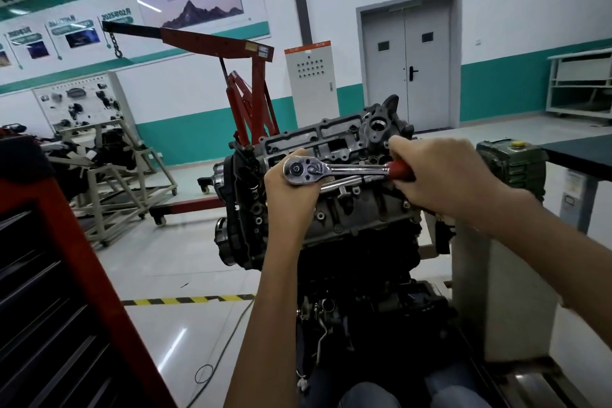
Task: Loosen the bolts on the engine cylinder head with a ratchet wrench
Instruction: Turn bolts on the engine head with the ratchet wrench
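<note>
Two hands are holding the ratchet wrench [331, 170] just above the cylinder head [364, 209], left hand [291, 195] grip cupping its steel head, right hand [440, 172] grip clamping the red handle [400, 170]; tool judged rigid, weighty, chrome probably slick, so leverage is best coming from the handle end.

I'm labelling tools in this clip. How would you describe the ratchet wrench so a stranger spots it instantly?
Find the grey engine cylinder head at the centre. Above it, the left hand cups a round chrome head and the right hand grips a red handle. That ratchet wrench is the only bright chrome bar with a red grip.
</note>
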